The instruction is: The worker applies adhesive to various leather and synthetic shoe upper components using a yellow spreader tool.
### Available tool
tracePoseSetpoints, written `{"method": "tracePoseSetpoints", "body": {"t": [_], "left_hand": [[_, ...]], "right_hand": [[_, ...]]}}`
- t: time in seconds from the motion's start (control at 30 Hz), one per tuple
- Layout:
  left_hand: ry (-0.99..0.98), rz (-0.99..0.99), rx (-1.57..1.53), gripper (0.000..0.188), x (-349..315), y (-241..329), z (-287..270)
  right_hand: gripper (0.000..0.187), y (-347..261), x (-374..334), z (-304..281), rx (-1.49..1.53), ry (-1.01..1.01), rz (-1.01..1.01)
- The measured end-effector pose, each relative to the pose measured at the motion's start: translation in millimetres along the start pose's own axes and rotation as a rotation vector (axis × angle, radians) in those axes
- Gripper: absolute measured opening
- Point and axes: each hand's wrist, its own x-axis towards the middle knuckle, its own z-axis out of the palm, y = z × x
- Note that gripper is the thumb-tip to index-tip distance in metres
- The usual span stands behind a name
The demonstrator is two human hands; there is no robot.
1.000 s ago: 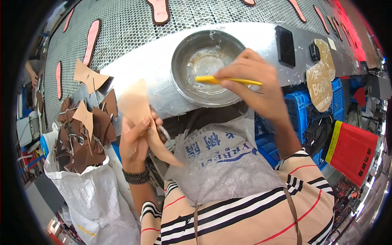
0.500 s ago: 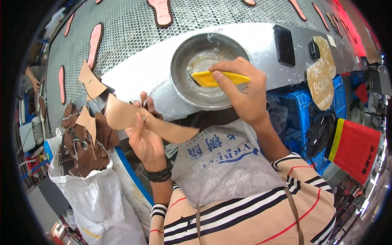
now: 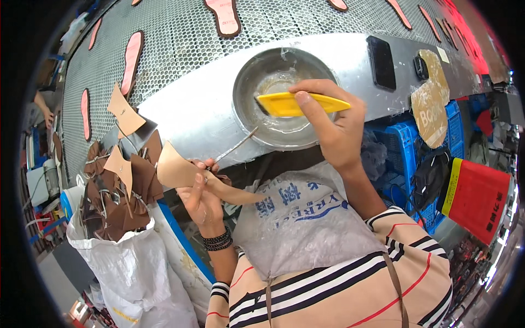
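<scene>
My left hand (image 3: pixel 201 206) is closed on a tan shoe upper piece (image 3: pixel 176 168) with a narrow strap-like end pointing right. A thin grey cord (image 3: pixel 236 146) sticks out from beside its fingers toward the bowl's near rim. My right hand (image 3: pixel 340 123) pinches a yellow-handled brush (image 3: pixel 301 105), its dark bristle end tilted to the left. That brush is over a round metal bowl (image 3: pixel 240 106) with some clear, wet-looking liquid in the bottom. Whether the bristles touch the liquid, I cannot tell.
Beyond the metal ledge (image 3: pixel 180 104) runs a mesh conveyor (image 3: pixel 175 33) with pink insoles (image 3: pixel 131 61). At left, a white sack (image 3: pixel 128 268) holds brown pieces (image 3: pixel 104 202). A phone (image 3: pixel 381 63) and a cardboard template (image 3: pixel 430 109) lie right, above a blue crate (image 3: pixel 402 147).
My left hand has moved slightly right and down with the tan piece, which has turned, and the cord now shows. My right hand has shifted a little right with the brush.
</scene>
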Motion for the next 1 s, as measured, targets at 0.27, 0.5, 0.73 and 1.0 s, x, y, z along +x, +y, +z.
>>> {"method": "tracePoseSetpoints", "body": {"t": [0.27, 0.5, 0.73, 1.0], "left_hand": [[0.098, -0.134, -0.284, 0.037, -16, 0, -3], [0.233, -0.333, -0.653, 0.039, -39, 3, 6], [0.044, -0.705, -0.434, 0.056, -103, 34, 0], [0.076, -0.671, 0.139, 0.04, -112, 54, -31]], "right_hand": [[0.015, 22, -12, -2, 0.066, -0.173, 0.143], [0.012, 20, -10, -6, -0.126, -0.209, -0.048], [0.014, 36, -13, -7, -0.417, -0.39, -0.253], [0.014, 20, -19, -3, -0.358, -0.311, -0.171]]}}
